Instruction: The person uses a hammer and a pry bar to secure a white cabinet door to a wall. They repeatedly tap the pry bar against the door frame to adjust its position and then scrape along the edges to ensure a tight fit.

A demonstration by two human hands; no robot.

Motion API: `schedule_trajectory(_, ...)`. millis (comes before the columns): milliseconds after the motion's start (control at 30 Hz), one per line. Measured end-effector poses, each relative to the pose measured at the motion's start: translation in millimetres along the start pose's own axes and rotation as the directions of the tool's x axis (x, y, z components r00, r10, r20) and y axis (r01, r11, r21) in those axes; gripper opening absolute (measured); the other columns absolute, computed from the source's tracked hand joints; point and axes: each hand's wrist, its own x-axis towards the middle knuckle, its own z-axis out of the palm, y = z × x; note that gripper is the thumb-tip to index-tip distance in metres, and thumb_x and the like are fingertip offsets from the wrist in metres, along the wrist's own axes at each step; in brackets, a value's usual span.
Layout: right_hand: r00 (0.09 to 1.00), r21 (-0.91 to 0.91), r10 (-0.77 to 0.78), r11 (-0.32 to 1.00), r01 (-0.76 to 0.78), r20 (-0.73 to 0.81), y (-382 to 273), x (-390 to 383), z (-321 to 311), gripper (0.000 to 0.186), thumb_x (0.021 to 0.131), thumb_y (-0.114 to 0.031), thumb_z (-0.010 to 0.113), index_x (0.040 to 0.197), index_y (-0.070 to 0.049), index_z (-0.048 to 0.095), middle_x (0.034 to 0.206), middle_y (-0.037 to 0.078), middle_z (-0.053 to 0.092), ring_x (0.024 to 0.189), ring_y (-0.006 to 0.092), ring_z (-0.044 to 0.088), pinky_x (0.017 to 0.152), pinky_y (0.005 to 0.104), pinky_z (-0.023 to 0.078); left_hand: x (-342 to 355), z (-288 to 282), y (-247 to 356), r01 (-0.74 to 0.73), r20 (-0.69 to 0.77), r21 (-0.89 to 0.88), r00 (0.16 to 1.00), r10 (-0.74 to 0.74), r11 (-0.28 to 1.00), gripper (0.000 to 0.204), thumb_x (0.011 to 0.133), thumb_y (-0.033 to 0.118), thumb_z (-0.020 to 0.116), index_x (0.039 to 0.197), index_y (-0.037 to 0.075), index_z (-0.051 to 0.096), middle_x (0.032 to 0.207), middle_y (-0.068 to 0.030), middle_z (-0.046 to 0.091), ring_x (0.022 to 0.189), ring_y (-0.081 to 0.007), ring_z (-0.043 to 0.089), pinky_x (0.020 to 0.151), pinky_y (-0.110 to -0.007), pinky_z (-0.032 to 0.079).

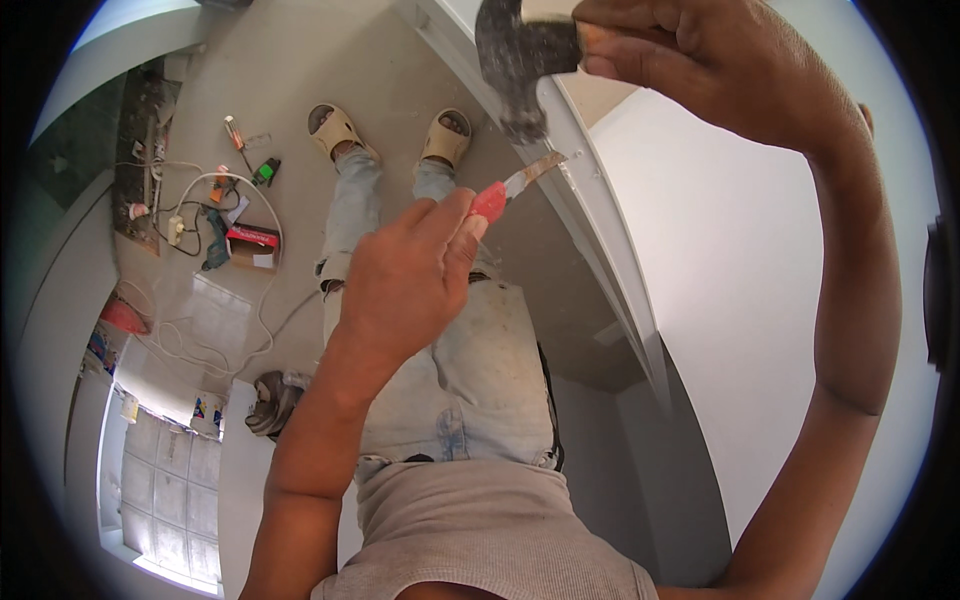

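At upper right, our right hand [700, 60] grips a hammer [520, 60] above the white frame [610, 240]; our left hand [410, 280] clasps a red-handled chisel [515, 185], pointing up-right into that frame.

Room under renovation, bare concrete floor [300, 60], scattered tools [240, 140], loose cables [215, 180]

Counting: two hands showing, left hand [405, 285] and right hand [700, 60]; one hammer [520, 60]; one red-handled chisel [505, 192]; two sandals [335, 130]; one red box [252, 240] lying far left.
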Motion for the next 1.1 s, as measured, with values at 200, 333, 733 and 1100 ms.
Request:
schedule_trajectory(200,0.991,-0.097,-0.079,0.991,0.089,0.104,2.1,2.0,-2.9,0.026,0.104,-0.024,0.061,0.099,-0.001,0.074,0.067,0.011,0.068,0.054,0.0184,0.059,0.057,0.0374,0.050,4.7,-7.8,4.3,0.079,0.083,0.003,0.993,-0.079,0.997,0.025,0.100,0.018,0.066,0.116,-0.001,0.068,0.085,-0.0178,0.067,0.068,-0.0346,0.065,0.062,-0.041,0.050)
schedule_trajectory(333,0.997,-0.004,-0.076,0.997,0.076,0.018,5.8,2.8,4.4,0.028,0.104,-0.024,0.061,0.088,-0.003,0.069,0.060,0.007,0.060,0.051,0.0169,0.054,0.054,0.0384,0.046,2.1,-2.9,2.8,-0.018,0.011,0.082,1.000,0.017,0.996,0.027,0.101,0.025,0.064,0.118,0.005,0.067,0.078,-0.0128,0.063,0.062,-0.0338,0.064,0.054,-0.043,0.051)
schedule_trajectory(733,0.994,0.044,0.002,0.999,-0.007,0.108,6.3,14.3,2.4,0.030,0.104,-0.027,0.062,0.087,-0.003,0.068,0.060,0.006,0.060,0.051,0.0169,0.054,0.054,0.0388,0.046,2.0,-5.0,6.8,0.034,0.036,0.060,0.999,-0.036,0.998,0.025,0.099,0.017,0.067,0.117,-0.001,0.068,0.085,-0.0180,0.067,0.068,-0.0352,0.066,0.060,-0.042,0.051)
schedule_trajectory(1100,0.989,0.078,-0.147,0.986,0.144,0.032,19.6,6.8,2.3,0.031,0.105,-0.028,0.060,0.099,-0.001,0.073,0.069,0.010,0.069,0.058,0.0222,0.061,0.059,0.0412,0.051,0.7,-0.6,1.6,0.000,0.010,0.057,1.000,0.000,0.998,0.026,0.100,0.024,0.065,0.118,0.005,0.067,0.079,-0.0132,0.064,0.065,-0.0353,0.065,0.056,-0.045,0.051)
